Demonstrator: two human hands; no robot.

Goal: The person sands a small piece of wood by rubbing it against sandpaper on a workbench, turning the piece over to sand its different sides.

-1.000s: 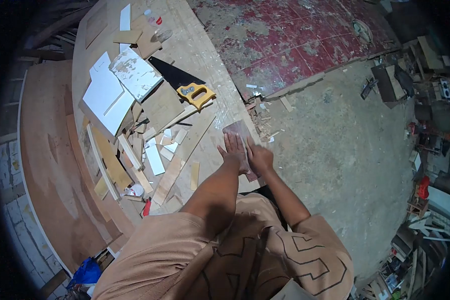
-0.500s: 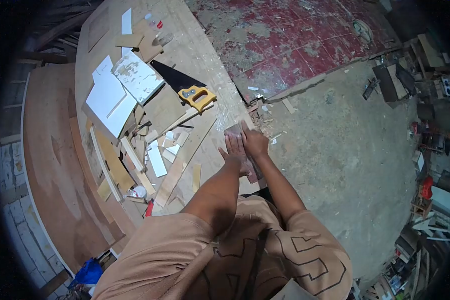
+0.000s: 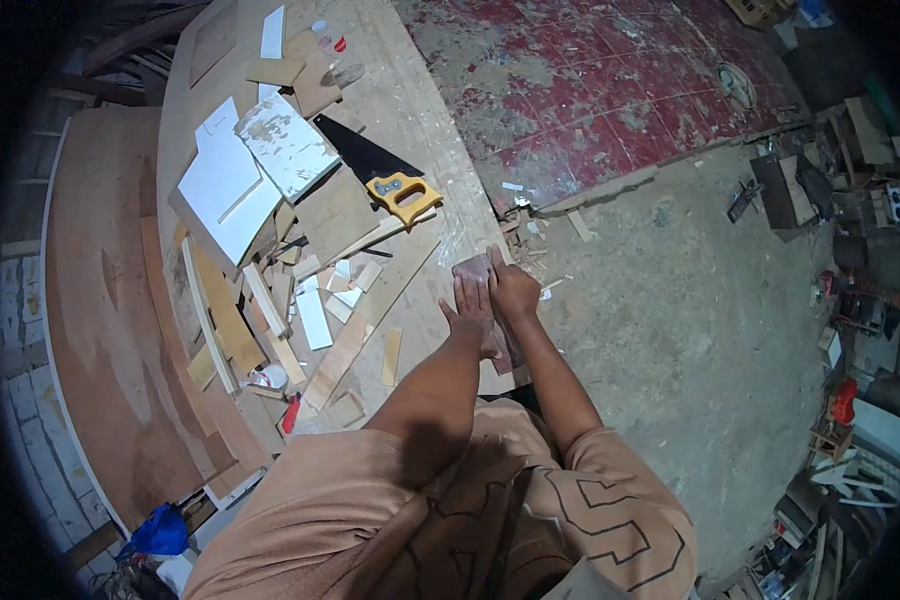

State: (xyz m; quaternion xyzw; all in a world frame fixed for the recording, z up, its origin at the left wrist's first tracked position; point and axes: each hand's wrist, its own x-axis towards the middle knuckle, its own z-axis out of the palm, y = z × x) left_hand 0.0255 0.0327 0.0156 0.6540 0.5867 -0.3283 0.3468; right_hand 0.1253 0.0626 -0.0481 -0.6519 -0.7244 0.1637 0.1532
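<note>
A flat, dusty reddish-brown strip (image 3: 470, 267) lies along the right edge of the wooden workbench (image 3: 425, 285). I cannot tell whether it is sandpaper or thin board. My left hand (image 3: 474, 312) presses flat on it, fingers stretched out and thumb apart. Right beside it, my right hand (image 3: 515, 294) is closed at the strip's outer side by the bench edge. What its curled fingers hold is hidden beneath the hand. Beyond both hands rests a handsaw (image 3: 407, 199) with a yellow handle and dark blade.
Wood offcuts (image 3: 315, 315) and white sheets (image 3: 228, 200) are scattered over the bench's left half. A paint-flecked white board (image 3: 287, 145) sits near the saw. At left stands a large brown panel (image 3: 100, 300). Concrete floor (image 3: 660, 290) lies to the right, with clutter along its far side.
The view has shifted slightly, so the bench items appear a little lower and to the right. Both hands stay at the same strip, with hardly any visible movement along it.
</note>
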